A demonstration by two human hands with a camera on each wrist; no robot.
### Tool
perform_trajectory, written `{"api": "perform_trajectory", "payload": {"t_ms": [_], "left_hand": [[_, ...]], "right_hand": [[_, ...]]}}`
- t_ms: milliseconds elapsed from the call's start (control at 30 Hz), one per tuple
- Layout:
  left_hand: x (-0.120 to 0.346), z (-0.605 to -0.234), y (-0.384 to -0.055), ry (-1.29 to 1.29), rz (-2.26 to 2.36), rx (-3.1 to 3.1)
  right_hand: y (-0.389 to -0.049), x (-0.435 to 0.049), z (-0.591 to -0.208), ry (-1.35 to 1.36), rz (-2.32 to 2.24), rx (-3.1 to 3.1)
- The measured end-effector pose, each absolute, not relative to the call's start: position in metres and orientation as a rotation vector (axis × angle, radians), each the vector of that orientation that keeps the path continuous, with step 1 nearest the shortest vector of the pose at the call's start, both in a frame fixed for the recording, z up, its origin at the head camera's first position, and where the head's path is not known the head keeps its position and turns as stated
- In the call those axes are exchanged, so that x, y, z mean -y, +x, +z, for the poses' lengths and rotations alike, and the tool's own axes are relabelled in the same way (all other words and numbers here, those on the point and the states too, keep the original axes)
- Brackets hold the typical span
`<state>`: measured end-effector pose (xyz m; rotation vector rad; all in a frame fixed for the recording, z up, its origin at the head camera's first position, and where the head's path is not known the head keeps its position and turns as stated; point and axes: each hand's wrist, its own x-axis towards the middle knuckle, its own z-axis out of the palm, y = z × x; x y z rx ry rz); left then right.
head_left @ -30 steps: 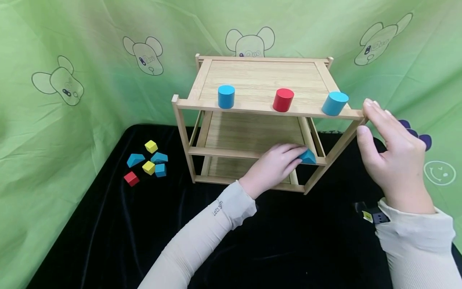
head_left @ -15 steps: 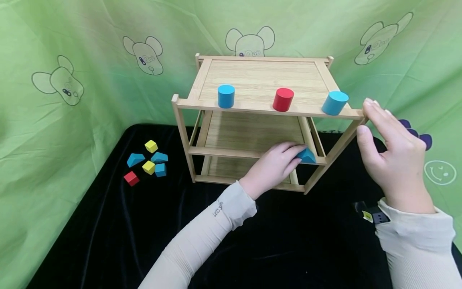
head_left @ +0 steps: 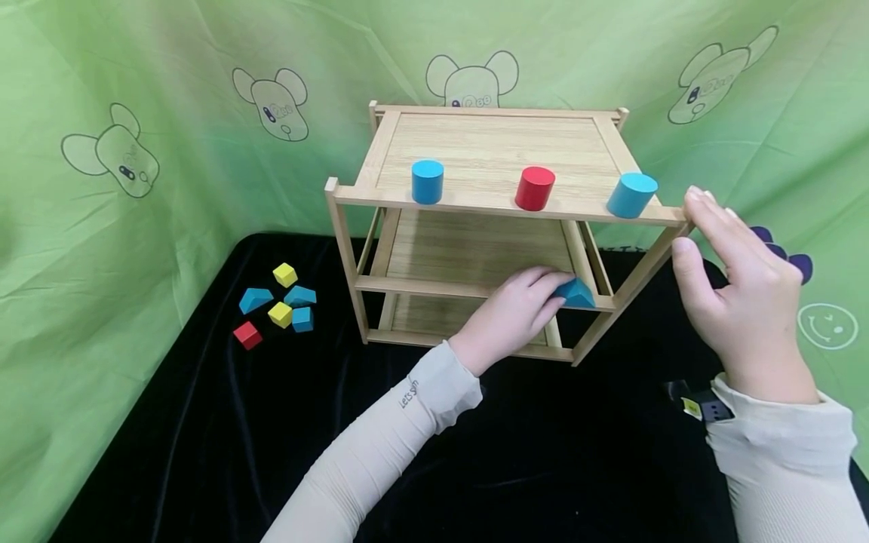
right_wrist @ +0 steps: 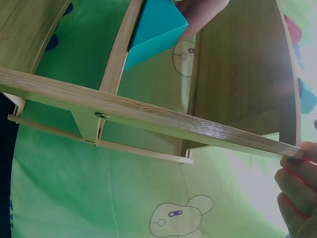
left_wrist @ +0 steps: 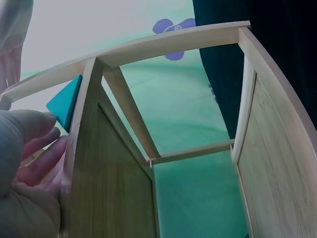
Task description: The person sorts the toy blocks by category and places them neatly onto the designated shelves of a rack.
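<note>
Blue triangular block (head_left: 577, 294): plain, matte, evenly coloured, with crisp edges; a wedge shape with flat triangular ends, one of them well seen in the left wrist view. It is placed on the front rail (head_left: 434, 286) of the middle shelf, near the right end, one flat face against the wood and a ridge pointing up.

Block pinched by the left hand (head_left: 519, 311); its fingers are bent and nearly closed, with only the block's width between thumb and fingertips. Forearm laid diagonally from lower left, the back of the hand turned up, the block approached from its left side.

Right hand (head_left: 747, 302) raised at the right front corner of the wooden rack (head_left: 502, 143). Fingers mostly straight, thumb set apart below, the corner touched by the tips; nothing loose is held. How firmly the corner is pressed cannot be told, the contact being cut by the edge of the right wrist view.

On the top shelf, a blue cylinder (head_left: 428, 182), a red cylinder (head_left: 535, 189) and a second blue cylinder (head_left: 632, 196) are stood upright along the front. Loose blocks (head_left: 280, 314) are clustered left of the rack on the black surface (head_left: 543, 452).
</note>
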<state>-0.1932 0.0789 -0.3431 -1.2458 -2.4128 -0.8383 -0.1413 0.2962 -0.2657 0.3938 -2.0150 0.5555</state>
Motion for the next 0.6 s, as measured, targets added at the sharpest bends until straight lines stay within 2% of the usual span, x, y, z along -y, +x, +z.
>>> {"api": "perform_trajectory", "payload": {"t_ms": [600], "left_hand": [[-0.057,-0.345,-0.19,-1.236,-0.979,2.294]], "right_hand": [[-0.143,-0.297,-0.267,0.393,0.533,2.01]]}}
